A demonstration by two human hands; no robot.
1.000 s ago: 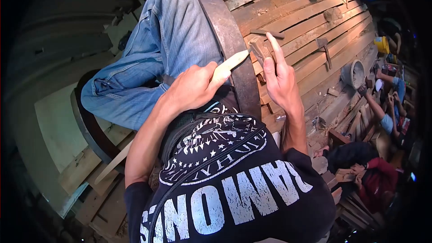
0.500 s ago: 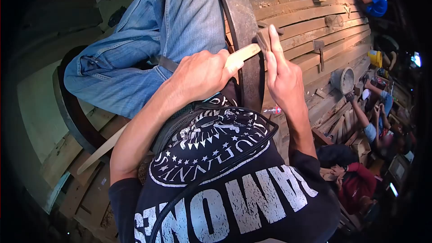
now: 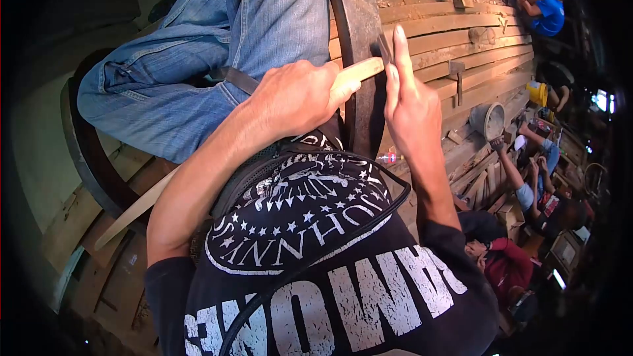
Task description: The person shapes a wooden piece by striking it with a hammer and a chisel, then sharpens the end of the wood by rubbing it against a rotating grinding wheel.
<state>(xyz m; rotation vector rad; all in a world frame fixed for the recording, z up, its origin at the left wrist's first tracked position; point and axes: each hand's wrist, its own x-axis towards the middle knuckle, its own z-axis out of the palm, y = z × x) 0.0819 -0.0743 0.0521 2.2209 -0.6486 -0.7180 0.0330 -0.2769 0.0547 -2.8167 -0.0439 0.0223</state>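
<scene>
Head view: the left hand (image 3: 297, 99) has its fingers clamped round the pale wooden handle (image 3: 359, 71) of a tool whose dark head (image 3: 383, 46) lies against the iron band (image 3: 349, 6). The right hand (image 3: 412, 115) reaches to that head with fingers straight and close together beside the wooden slats (image 3: 461, 23). Whether they pinch it cannot be told.

My left hand (image 3: 297, 95) gripped a pale wooden handle (image 3: 359, 71), its tip at the iron hoop (image 3: 353, 20) ringing the wooden staves (image 3: 448, 26). My right hand (image 3: 409, 102), forefinger straight, lay along a dark metal piece (image 3: 383, 47) on that hoop, beside my jeans (image 3: 217, 46).
</scene>
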